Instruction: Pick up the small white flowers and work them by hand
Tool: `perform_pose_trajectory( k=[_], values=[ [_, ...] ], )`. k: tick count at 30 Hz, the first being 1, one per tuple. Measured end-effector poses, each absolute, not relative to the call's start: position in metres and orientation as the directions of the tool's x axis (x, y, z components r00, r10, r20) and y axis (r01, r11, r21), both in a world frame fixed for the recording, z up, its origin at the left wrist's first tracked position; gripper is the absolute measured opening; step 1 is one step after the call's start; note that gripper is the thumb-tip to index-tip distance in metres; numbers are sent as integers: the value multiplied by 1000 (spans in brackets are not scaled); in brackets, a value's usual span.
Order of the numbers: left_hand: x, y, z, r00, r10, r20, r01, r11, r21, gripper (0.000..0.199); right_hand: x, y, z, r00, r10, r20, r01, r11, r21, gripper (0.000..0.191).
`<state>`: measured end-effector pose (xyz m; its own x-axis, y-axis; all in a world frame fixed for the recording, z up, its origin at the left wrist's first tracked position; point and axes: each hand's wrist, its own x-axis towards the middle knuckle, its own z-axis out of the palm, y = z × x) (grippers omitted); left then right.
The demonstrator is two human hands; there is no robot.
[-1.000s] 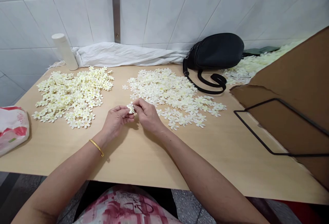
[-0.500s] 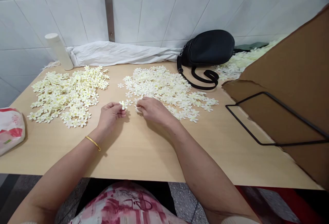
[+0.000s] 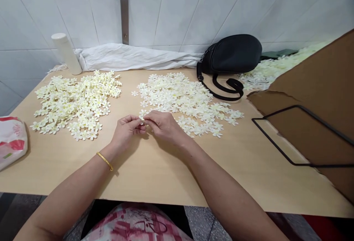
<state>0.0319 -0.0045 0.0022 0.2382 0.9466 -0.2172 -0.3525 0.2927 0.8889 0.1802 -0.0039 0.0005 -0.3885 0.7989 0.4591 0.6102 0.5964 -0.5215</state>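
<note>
Between my hands, just in front of the right-hand pile, is a small white artificial flower [image 3: 142, 120]. My left hand [image 3: 129, 128] pinches it between thumb and forefinger. From the other side my right hand [image 3: 162, 126] has its fingertips closed at the same flower; its fingers hide part of it. A loose pile of flat white petals [image 3: 179, 95] lies behind my right hand. To the left spreads a pile of white flowers with yellow centres [image 3: 80, 100], apart from both hands.
A black bag [image 3: 235, 54] with a strap lies at the back right. Beside it leans a cardboard flap [image 3: 312, 97] with a black wire frame [image 3: 287, 159]. A white bottle [image 3: 66, 54], white cloth [image 3: 118, 58] and red-and-white packet [image 3: 12, 141] stand or lie on the left and back.
My right hand has come away from the petals and met my left hand at the flower. The whole view has shifted slightly.
</note>
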Motion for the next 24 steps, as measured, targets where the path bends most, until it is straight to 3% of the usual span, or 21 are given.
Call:
perform_pose_trajectory(
  k=[12,24],
  values=[
    [31,-4,4,269,929,-253,-425,351,834,5,177,-4,-4,-353,829,434,679,546,-490,18],
    [29,-1,2,277,934,-225,-385,323,865,12,177,-7,3,-360,831,423,616,553,-562,21]
  ],
)
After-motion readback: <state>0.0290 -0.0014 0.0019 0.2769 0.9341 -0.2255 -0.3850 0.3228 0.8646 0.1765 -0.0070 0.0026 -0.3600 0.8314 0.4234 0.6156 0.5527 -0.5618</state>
